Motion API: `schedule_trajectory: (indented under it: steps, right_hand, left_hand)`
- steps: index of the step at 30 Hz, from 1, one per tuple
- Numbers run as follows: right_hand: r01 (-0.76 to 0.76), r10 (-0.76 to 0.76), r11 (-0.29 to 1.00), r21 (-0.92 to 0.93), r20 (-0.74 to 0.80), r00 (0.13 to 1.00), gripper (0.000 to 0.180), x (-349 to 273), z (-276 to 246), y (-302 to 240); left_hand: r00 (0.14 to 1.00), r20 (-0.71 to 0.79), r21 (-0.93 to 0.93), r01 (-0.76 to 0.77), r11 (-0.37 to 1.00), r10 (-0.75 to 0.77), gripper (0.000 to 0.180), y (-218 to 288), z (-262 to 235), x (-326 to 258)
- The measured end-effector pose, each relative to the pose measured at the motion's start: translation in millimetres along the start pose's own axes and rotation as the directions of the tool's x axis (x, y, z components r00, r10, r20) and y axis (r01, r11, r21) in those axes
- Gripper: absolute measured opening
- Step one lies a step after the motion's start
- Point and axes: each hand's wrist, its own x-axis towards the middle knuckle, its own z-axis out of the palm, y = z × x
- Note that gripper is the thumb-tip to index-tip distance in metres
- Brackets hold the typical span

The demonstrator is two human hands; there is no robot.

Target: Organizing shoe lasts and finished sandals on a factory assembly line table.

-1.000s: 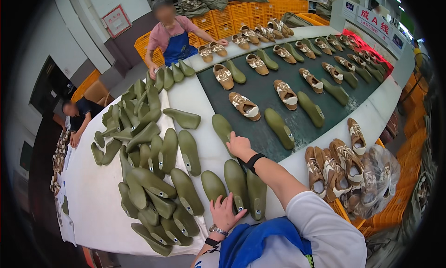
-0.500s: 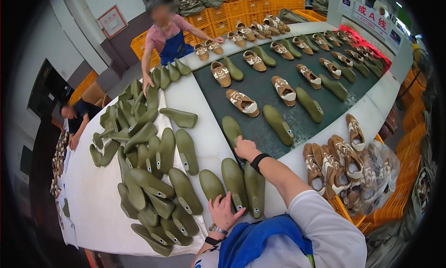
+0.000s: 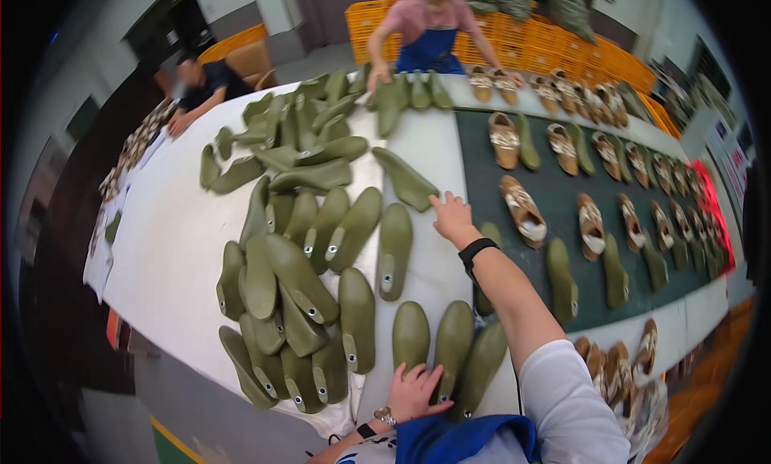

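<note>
My left hand [image 3: 413, 390] lies with its fingers spread over the near ends of two upturned green shoe lasts, the left one [image 3: 411, 335] and the middle one [image 3: 454, 339] of a row. A third last [image 3: 484, 363] stands beside them on the right. My right hand [image 3: 454, 219] reaches forward with fingers extended, its fingertips at the near end of a single last [image 3: 404, 179] lying on the white tabletop. Whether they touch it is hard to tell. Left of my hands, a pile of green lasts [image 3: 293, 279] covers part of the white cloth.
A dark green conveyor belt [image 3: 514, 279] on the right carries rows of brown sneakers [image 3: 522, 211] and lasts. Across the table, a person [image 3: 430, 22] in a blue apron touches lasts and shoes. Another person [image 3: 201, 86] leans at the far left. Orange crates [image 3: 522, 50] stand behind.
The view has turned left. My right hand has left the last on the belt and moved over to the single last on the white table. My left hand stays on the row.
</note>
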Motion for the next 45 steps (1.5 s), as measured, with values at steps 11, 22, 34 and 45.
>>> schedule_trajectory:
  steps: [11, 22, 34, 45]
  right_hand:
    - [-0.085, 0.088, 0.99, 0.113, -0.027, 0.996, 0.081, 46, 39, -18]
    - [-0.514, 0.066, 0.3, 0.804, 0.52, 0.852, 0.087, -112, 11, -28]
    - [-0.083, -0.011, 0.885, 0.458, 0.2, 0.98, 0.046, -288, -44, 32]
    - [-0.209, 0.175, 0.832, 0.514, 0.115, 0.978, 0.077, -381, 32, -23]
  left_hand:
    - [0.998, -0.029, -0.025, 0.055, 0.998, -0.056, 0.071, 5, 10, -12]
    - [1.0, -0.026, 0.043, -0.004, 0.999, 0.005, 0.071, 0, 1, -3]
    - [0.982, -0.136, 0.152, -0.111, 0.982, 0.132, 0.072, 10, 12, -10]
    - [0.995, -0.048, 0.125, -0.076, 0.989, 0.083, 0.062, -1, 22, -20]
